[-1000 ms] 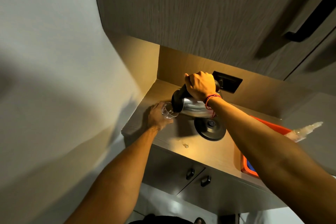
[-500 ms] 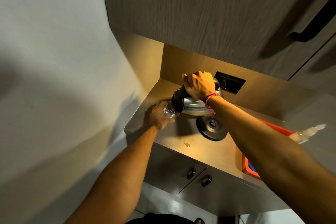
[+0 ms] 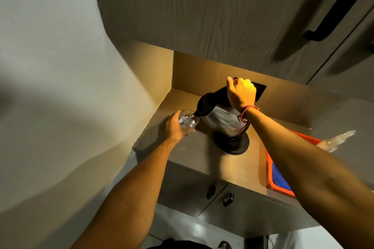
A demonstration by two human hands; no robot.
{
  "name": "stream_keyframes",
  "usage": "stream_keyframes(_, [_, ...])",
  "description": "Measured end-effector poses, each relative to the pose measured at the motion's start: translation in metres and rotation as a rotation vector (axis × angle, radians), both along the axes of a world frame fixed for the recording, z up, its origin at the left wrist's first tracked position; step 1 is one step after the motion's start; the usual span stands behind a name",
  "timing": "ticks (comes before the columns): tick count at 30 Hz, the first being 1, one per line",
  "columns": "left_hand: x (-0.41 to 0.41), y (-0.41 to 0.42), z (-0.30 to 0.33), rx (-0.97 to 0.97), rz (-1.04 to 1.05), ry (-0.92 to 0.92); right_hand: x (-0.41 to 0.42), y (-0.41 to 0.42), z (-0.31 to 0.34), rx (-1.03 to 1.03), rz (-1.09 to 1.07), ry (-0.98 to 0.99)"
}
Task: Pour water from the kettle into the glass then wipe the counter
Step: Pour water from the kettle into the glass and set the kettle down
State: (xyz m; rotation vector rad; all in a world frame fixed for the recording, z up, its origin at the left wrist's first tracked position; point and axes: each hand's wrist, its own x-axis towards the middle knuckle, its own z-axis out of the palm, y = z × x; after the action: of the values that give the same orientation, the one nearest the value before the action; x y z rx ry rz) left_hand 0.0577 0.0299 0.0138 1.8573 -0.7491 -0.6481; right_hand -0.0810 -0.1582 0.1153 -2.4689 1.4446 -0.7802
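A wood-grain surface (image 3: 202,159) sits in a corner niche under dark cabinets. My right hand (image 3: 241,92) has its grip clamped on the handle of the steel kettle (image 3: 219,116), tilted above its black base (image 3: 232,144), spout over the glass (image 3: 188,120). My left hand (image 3: 175,127) wraps the glass near the surface's left edge. An orange tray (image 3: 280,185) lies at the right edge.

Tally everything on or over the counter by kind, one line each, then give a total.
Kettle: 1
Kettle base: 1
Glass: 1
Orange tray: 1
Blue cloth in the tray: 1
Clear bottle: 1
Total: 6
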Motion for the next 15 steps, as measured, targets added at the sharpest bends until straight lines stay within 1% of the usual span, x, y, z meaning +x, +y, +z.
stream_keyframes(1, [-0.001,-0.004,0.000,-0.013,-0.010,0.011,-0.013,-0.005,-0.004,0.154,-0.041,-0.032])
stream_keyframes(2, [-0.004,-0.009,0.001,-0.028,-0.021,0.008,-0.022,-0.010,-0.005,0.260,-0.082,-0.080])
stream_keyframes(4, [-0.010,-0.019,0.004,-0.053,-0.038,-0.006,-0.038,-0.019,-0.006,0.228,-0.177,-0.243])
stream_keyframes(5, [-0.014,-0.024,0.007,-0.063,-0.048,0.000,-0.046,-0.023,-0.009,0.252,-0.237,-0.307])
stream_keyframes(7, [-0.021,-0.039,0.011,-0.076,-0.083,0.023,-0.060,-0.025,-0.015,0.409,-0.340,-0.440])
stream_keyframes(13, [-0.028,-0.062,0.003,-0.043,-0.090,0.037,-0.091,-0.025,-0.037,0.465,-0.502,-0.842])
stream_keyframes(15, [-0.029,-0.067,-0.004,-0.010,-0.077,0.061,-0.101,-0.027,-0.047,0.512,-0.540,-0.931])
